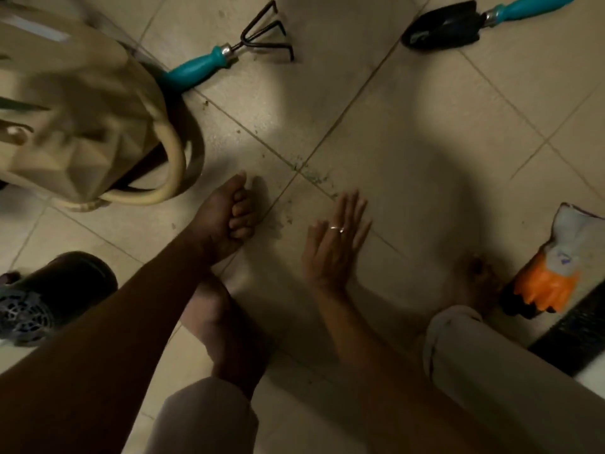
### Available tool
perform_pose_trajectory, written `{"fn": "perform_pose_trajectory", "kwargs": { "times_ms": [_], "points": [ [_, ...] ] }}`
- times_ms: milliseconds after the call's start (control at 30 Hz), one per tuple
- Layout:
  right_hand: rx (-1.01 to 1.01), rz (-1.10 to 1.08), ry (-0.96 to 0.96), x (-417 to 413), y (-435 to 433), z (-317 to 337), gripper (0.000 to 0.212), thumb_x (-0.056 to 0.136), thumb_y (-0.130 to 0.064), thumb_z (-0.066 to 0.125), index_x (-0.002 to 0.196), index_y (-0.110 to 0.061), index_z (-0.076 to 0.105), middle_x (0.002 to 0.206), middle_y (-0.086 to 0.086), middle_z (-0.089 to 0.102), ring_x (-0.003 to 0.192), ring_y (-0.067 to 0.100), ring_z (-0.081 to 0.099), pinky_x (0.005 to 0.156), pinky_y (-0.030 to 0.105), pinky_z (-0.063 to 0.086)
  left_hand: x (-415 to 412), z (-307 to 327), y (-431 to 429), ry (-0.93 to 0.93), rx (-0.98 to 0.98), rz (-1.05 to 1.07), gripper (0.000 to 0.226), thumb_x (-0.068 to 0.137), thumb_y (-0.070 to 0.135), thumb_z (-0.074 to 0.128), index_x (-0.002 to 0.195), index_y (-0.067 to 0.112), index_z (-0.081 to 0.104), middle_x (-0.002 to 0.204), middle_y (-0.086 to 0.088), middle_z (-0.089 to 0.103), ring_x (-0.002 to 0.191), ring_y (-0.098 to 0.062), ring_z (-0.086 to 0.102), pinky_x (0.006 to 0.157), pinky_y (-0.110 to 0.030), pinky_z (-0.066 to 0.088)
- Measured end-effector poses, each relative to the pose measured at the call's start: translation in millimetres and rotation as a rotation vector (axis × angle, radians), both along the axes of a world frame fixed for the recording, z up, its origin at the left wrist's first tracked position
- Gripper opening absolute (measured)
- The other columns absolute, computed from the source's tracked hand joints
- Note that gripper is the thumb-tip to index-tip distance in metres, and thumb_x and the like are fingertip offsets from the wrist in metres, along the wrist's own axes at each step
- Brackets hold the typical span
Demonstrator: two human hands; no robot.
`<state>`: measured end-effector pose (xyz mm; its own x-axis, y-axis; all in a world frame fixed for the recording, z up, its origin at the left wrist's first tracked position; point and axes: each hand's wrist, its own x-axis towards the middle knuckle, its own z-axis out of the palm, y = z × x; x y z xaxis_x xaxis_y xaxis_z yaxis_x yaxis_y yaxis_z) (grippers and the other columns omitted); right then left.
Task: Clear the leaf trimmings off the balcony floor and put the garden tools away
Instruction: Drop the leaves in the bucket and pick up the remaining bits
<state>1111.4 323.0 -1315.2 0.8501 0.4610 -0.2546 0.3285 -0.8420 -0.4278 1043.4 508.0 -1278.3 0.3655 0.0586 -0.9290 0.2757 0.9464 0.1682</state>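
Small green leaf trimmings lie scattered along the grout lines of the beige floor tiles. My left hand rests on the floor just left of them, its fingers curled into a fist; nothing shows inside it. My right hand lies flat on the tile with straight fingers, its tips just short of the trimmings. A teal-handled hand rake lies at the top centre. Its matching trowel, with a black blade, lies at the top right.
A beige faceted watering can stands at the left, over the end of the rake's handle. Orange and grey gloves lie at the right beside a black floor grate. A dark shoe sits lower left. My bare feet and knees fill the bottom.
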Motion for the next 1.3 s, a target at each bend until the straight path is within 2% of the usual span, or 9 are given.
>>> {"fn": "perform_pose_trajectory", "kwargs": {
  "times_ms": [200, 367, 533, 633, 733, 833, 1100, 1200, 1300],
  "points": [
    [-0.029, -0.047, -0.099, -33.6, 89.1, -10.0, 0.065, 0.106, -0.045, 0.023, 0.160, -0.009, 0.022, 0.168, 0.011, 0.014, 0.157, 0.027, 0.005, 0.122, 0.057, 0.014, -8.3, -5.5, 21.6, -0.084, -0.009, 0.024, 0.059, 0.107, 0.044, 0.037, 0.052, 0.024, 0.041, 0.043, 0.009, 0.028, 0.029, -0.003, 0.022, 0.031, -0.015, 0.010],
    [0.286, 0.007, -0.026, -6.7, 152.4, -7.5, 0.058, 0.105, -0.032, 0.035, 0.156, -0.005, 0.030, 0.165, 0.015, 0.025, 0.155, 0.029, 0.015, 0.122, 0.057, 0.013, -23.7, 2.8, 34.6, -0.060, 0.010, 0.081, 0.060, 0.108, 0.042, 0.036, 0.051, 0.023, 0.039, 0.040, 0.009, 0.027, 0.027, -0.003, 0.021, 0.030, -0.015, 0.007],
    [0.529, 0.176, 0.066, 47.0, 136.8, -5.6, 0.056, 0.103, -0.023, 0.036, 0.153, 0.003, 0.032, 0.161, 0.023, 0.028, 0.152, 0.037, 0.021, 0.121, 0.061, 0.016, -34.1, 16.9, 17.4, 0.039, 0.028, 0.076, 0.055, 0.107, 0.043, 0.040, 0.056, 0.024, 0.036, 0.044, 0.008, 0.025, 0.029, -0.005, 0.019, 0.034, -0.011, 0.008],
    [0.453, 0.255, 0.026, 89.6, 105.7, -13.8, 0.054, 0.105, -0.023, 0.032, 0.154, -0.001, 0.032, 0.164, 0.015, 0.026, 0.154, 0.033, 0.019, 0.124, 0.056, 0.013, -38.1, 15.0, 2.1, 0.063, 0.011, 0.070, 0.055, 0.108, 0.042, 0.040, 0.056, 0.025, 0.037, 0.045, 0.007, 0.026, 0.030, -0.005, 0.020, 0.034, -0.012, 0.009],
    [0.306, 0.434, -0.016, 110.6, 89.1, -22.6, 0.053, 0.107, -0.026, 0.027, 0.155, -0.005, 0.031, 0.164, 0.012, 0.028, 0.154, 0.028, 0.020, 0.127, 0.044, 0.009, -44.3, 3.2, -12.4, 0.040, -0.024, 0.055, 0.053, 0.107, 0.044, 0.041, 0.058, 0.025, 0.038, 0.048, 0.007, 0.027, 0.032, -0.006, 0.021, 0.031, -0.014, 0.012],
    [0.289, 0.653, -0.025, 94.1, 100.6, -26.3, 0.052, 0.108, -0.026, 0.029, 0.155, -0.004, 0.033, 0.163, 0.013, 0.031, 0.154, 0.028, 0.022, 0.127, 0.043, 0.013, -50.0, -8.0, -20.9, 0.010, -0.016, 0.055, 0.050, 0.107, 0.045, 0.040, 0.062, 0.024, 0.036, 0.049, 0.006, 0.028, 0.033, -0.006, 0.021, 0.029, -0.013, 0.017],
    [0.349, 1.337, 0.250, 50.3, 91.2, -13.6, 0.045, 0.109, -0.024, 0.037, 0.149, -0.006, 0.046, 0.158, 0.011, 0.041, 0.152, 0.023, 0.028, 0.125, 0.040, 0.022, -71.9, 3.4, -29.5, -0.038, 0.118, 0.159, 0.047, 0.107, 0.044, 0.039, 0.065, 0.024, 0.037, 0.049, 0.007, 0.029, 0.034, -0.006, 0.022, 0.032, -0.014, 0.014],
    [0.410, 1.145, 0.339, 58.5, 82.2, 7.4, 0.046, 0.109, -0.021, 0.036, 0.151, -0.004, 0.042, 0.161, 0.013, 0.036, 0.152, 0.025, 0.026, 0.126, 0.036, 0.018, -80.2, 18.3, -42.3, -0.075, 0.139, 0.211, 0.049, 0.108, 0.043, 0.037, 0.062, 0.026, 0.041, 0.049, 0.008, 0.029, 0.034, -0.005, 0.020, 0.035, -0.018, 0.008],
    [0.467, 0.832, 0.236, 78.2, 81.3, 9.0, 0.047, 0.108, -0.017, 0.034, 0.150, 0.001, 0.040, 0.159, 0.018, 0.036, 0.151, 0.029, 0.028, 0.127, 0.037, 0.013, -86.1, 20.2, -60.7, -0.001, 0.116, 0.286, 0.054, 0.107, 0.043, 0.041, 0.056, 0.025, 0.043, 0.046, 0.008, 0.030, 0.032, -0.005, 0.021, 0.037, -0.016, 0.006]
  ]
}}
